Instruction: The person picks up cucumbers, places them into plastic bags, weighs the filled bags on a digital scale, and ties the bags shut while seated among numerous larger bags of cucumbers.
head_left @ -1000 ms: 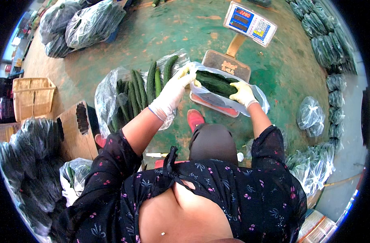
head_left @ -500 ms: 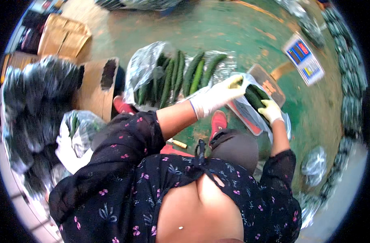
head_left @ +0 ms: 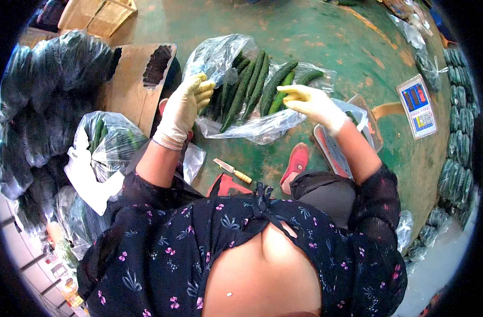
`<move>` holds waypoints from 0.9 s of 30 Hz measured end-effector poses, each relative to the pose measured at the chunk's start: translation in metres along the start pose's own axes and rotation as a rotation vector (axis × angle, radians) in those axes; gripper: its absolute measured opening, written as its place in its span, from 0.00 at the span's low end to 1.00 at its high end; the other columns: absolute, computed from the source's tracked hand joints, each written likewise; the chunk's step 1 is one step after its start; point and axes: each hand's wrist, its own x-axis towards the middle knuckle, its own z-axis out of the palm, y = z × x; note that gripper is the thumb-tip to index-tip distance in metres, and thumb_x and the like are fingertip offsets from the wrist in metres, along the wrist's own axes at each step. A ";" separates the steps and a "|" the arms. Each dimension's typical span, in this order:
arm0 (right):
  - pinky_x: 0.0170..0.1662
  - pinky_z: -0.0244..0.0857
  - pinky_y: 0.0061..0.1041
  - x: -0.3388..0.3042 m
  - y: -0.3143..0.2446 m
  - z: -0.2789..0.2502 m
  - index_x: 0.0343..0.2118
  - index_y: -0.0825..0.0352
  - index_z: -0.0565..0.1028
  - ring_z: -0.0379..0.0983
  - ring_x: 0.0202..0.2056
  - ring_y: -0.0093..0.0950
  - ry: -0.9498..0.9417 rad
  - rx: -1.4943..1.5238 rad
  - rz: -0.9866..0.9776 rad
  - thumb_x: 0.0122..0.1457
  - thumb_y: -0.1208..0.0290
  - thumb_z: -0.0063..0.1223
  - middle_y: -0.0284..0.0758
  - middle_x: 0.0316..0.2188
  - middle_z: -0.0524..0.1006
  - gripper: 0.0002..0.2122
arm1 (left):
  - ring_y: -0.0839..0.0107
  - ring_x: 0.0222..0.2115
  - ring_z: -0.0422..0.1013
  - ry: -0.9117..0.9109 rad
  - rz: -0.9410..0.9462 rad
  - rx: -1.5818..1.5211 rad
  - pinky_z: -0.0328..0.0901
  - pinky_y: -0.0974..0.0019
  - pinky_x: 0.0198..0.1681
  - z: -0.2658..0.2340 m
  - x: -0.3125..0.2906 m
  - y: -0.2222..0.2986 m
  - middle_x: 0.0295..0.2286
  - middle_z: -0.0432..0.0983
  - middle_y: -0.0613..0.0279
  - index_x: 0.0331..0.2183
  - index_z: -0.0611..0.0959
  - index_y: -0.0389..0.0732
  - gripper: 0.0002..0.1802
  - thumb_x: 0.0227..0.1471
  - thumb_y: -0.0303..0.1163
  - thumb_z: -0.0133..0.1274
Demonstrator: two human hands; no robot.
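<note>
Dark green cucumbers [head_left: 245,92] lie side by side on a spread clear plastic bag [head_left: 220,50] ahead of me. My left hand [head_left: 184,108], in a pale glove, is at the pile's left edge beside the bag, fingers a little apart with nothing visible in them. My right hand [head_left: 310,104], also gloved, hovers over the right part of the pile, near a lighter green cucumber [head_left: 282,94]. Its fingers reach leftward, apart and with nothing in them. Partly behind my right forearm, a white plastic bag [head_left: 358,112] with cucumbers rests by the scale's platform.
A digital scale display [head_left: 417,106] stands at the right. A knife [head_left: 232,170] with a yellowish handle lies near my feet. Filled bags [head_left: 51,105] are stacked at the left beside a cardboard piece [head_left: 130,87]. Several bagged bundles [head_left: 457,137] line the right side.
My right hand has let go of the cucumbers in the white bag and moved left over the pile. My left hand has left that bag and swung to the pile's left side. The view has shifted.
</note>
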 end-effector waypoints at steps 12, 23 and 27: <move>0.48 0.65 0.29 0.151 0.198 0.185 0.59 0.58 0.60 0.73 0.44 0.39 -0.108 -0.348 0.544 0.42 0.57 0.56 0.45 0.44 0.75 0.37 | 0.73 0.40 0.70 -0.042 -0.023 0.012 0.61 0.71 0.46 0.007 -0.044 0.019 0.40 0.74 0.55 0.53 0.65 0.32 0.24 0.57 0.33 0.45; 0.26 0.65 0.24 0.137 0.123 0.116 0.41 0.61 0.71 0.69 0.27 0.23 0.245 0.193 0.413 0.53 0.62 0.55 0.33 0.27 0.73 0.15 | 0.69 0.41 0.70 -0.115 -0.054 0.047 0.61 0.67 0.47 0.009 -0.045 0.018 0.41 0.75 0.54 0.54 0.65 0.34 0.28 0.56 0.40 0.46; 0.35 0.69 0.31 0.075 0.041 0.022 0.54 0.55 0.61 0.72 0.28 0.27 0.161 0.843 0.423 0.57 0.67 0.51 0.38 0.34 0.74 0.22 | 0.71 0.40 0.70 -0.175 -0.048 0.145 0.61 0.68 0.46 0.014 -0.036 0.002 0.40 0.75 0.57 0.54 0.65 0.35 0.28 0.57 0.41 0.45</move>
